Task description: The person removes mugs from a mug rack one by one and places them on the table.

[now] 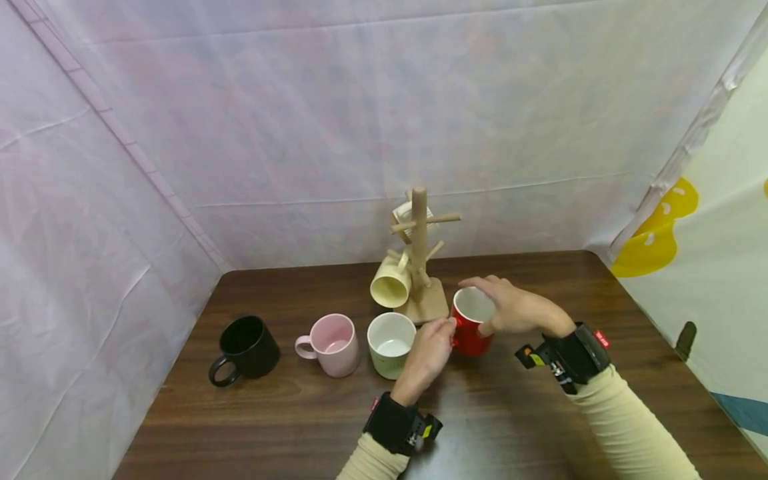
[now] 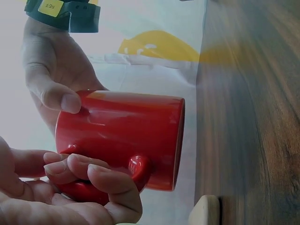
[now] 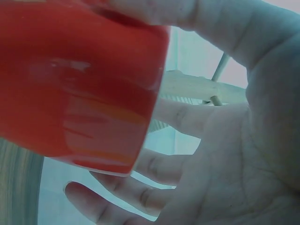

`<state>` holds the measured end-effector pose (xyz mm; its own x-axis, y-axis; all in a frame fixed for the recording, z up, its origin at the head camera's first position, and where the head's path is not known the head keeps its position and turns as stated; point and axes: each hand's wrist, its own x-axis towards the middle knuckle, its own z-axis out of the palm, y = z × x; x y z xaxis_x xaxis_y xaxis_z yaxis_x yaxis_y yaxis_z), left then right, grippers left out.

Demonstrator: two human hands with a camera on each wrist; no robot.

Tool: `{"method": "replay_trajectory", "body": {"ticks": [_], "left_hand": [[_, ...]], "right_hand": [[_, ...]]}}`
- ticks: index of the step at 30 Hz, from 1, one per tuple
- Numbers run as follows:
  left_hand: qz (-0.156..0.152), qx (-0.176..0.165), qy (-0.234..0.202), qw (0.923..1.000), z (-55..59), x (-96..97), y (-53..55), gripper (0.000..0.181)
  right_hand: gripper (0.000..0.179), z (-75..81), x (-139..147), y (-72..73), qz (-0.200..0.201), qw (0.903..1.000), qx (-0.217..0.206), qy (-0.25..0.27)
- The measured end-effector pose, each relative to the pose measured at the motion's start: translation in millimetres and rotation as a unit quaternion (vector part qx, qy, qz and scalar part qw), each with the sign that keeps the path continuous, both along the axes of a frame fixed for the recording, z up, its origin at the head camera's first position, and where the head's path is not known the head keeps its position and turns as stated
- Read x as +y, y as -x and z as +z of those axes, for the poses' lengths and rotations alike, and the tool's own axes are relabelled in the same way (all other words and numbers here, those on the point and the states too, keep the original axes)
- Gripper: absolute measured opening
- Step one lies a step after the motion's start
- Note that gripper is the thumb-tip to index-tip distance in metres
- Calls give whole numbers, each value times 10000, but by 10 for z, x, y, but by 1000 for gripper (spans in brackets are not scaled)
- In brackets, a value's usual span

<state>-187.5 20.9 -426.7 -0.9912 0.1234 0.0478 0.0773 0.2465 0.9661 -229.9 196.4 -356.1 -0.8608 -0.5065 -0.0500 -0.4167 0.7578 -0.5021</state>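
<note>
A red mug (image 1: 471, 339) with a white inside is held by both hands, to the right of the wooden mug rack (image 1: 420, 267). The fingers of my left hand (image 1: 427, 353) curl round its handle (image 2: 139, 169). My right hand (image 1: 517, 308) spans the mug near the rim, thumb on the near side and fingers reaching behind. Seen from the left wrist, the mug's base is apart from the table. The right wrist view shows the red wall (image 3: 79, 89) close up, with the far fingertips partly hidden behind it.
On the rack hang a pale yellow mug (image 1: 391, 283) and a white ribbed mug (image 1: 403, 215). Left of the hands, a green-and-white mug (image 1: 384, 357), a pink mug (image 1: 339, 357) and a black mug (image 1: 257, 353) stand in a row on the brown table (image 1: 288, 427). Cloth walls (image 1: 300, 133) enclose the back and sides.
</note>
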Motion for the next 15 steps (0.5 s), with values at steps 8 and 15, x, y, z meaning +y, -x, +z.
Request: {"method": "replay_trajectory", "body": {"ticks": [8,15], "left_hand": [[220,100,401,9989,27,20,-32,41],[480,161,532,9973,37,84,-71,39]], "right_hand": [[81,-13,12,16,-57,9999,80,26],[82,-8,31,29,-98,9999,10,61]]}}
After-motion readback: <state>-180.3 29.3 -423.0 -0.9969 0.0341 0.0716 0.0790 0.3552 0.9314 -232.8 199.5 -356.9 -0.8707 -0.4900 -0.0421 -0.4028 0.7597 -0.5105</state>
